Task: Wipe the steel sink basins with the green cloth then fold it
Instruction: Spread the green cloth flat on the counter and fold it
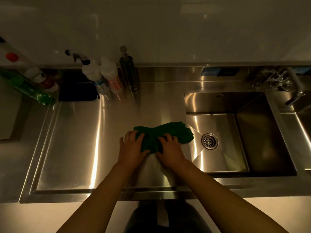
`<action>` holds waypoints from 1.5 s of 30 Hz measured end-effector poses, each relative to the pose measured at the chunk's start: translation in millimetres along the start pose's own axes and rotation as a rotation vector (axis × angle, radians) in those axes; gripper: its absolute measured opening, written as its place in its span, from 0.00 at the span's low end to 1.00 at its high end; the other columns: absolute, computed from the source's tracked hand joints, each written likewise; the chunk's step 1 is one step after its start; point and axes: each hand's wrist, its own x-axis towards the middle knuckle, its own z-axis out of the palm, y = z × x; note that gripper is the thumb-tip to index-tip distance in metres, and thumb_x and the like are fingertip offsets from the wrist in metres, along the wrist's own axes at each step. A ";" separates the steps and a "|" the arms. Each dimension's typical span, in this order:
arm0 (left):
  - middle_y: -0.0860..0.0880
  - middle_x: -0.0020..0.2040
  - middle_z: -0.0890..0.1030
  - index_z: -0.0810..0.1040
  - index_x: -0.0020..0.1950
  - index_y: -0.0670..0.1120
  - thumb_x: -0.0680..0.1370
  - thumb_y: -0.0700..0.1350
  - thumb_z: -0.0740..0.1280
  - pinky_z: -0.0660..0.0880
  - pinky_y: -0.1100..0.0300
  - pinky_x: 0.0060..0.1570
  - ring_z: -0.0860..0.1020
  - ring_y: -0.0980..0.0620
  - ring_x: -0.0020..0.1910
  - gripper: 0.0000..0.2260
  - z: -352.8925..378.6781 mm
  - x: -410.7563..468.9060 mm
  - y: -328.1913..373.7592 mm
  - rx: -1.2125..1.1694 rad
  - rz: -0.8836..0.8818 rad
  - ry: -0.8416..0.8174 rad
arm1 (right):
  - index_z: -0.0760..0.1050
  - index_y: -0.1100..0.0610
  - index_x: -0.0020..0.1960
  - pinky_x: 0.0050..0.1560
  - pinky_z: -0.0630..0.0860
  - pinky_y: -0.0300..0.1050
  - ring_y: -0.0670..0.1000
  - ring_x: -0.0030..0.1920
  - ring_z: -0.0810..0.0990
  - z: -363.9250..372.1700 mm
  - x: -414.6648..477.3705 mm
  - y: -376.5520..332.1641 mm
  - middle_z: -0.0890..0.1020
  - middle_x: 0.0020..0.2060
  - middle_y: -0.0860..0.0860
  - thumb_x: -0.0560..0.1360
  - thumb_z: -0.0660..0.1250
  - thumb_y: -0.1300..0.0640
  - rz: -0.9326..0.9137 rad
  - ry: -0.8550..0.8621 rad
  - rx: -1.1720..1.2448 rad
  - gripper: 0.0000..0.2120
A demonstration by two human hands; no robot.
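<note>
Fingers of left hand and right hand spread and curled, pressing down on bunched green cloth. Cloth on steel counter, far corner overhanging left rim of sink basin. Basin holding only round drain strainer. Behind, against backsplash: spray bottle, second bottle, steel pump dispenser; contents unclear.
</note>
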 end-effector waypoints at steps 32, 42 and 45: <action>0.41 0.68 0.77 0.83 0.64 0.48 0.78 0.43 0.72 0.71 0.42 0.65 0.73 0.37 0.67 0.14 -10.3 1.9 -29.9 -0.108 0.059 0.097 | 0.71 0.52 0.73 0.71 0.64 0.63 0.62 0.74 0.64 1.1 -22.0 48.4 0.68 0.73 0.57 0.71 0.72 0.48 -0.064 0.041 -0.163 0.31; 0.40 0.68 0.76 0.83 0.56 0.42 0.72 0.43 0.78 0.61 0.28 0.69 0.66 0.39 0.71 0.15 20.9 55.1 -17.4 0.120 0.213 0.003 | 0.81 0.51 0.62 0.70 0.67 0.61 0.56 0.72 0.66 14.4 -61.9 67.5 0.72 0.68 0.51 0.72 0.69 0.42 -0.083 0.102 -0.215 0.21; 0.42 0.69 0.76 0.81 0.57 0.43 0.75 0.42 0.75 0.61 0.30 0.71 0.68 0.39 0.71 0.12 12.9 53.0 -10.3 0.088 0.191 0.055 | 0.84 0.52 0.55 0.68 0.67 0.57 0.54 0.70 0.68 10.2 -52.5 59.5 0.74 0.66 0.50 0.74 0.66 0.41 -0.024 0.184 -0.080 0.19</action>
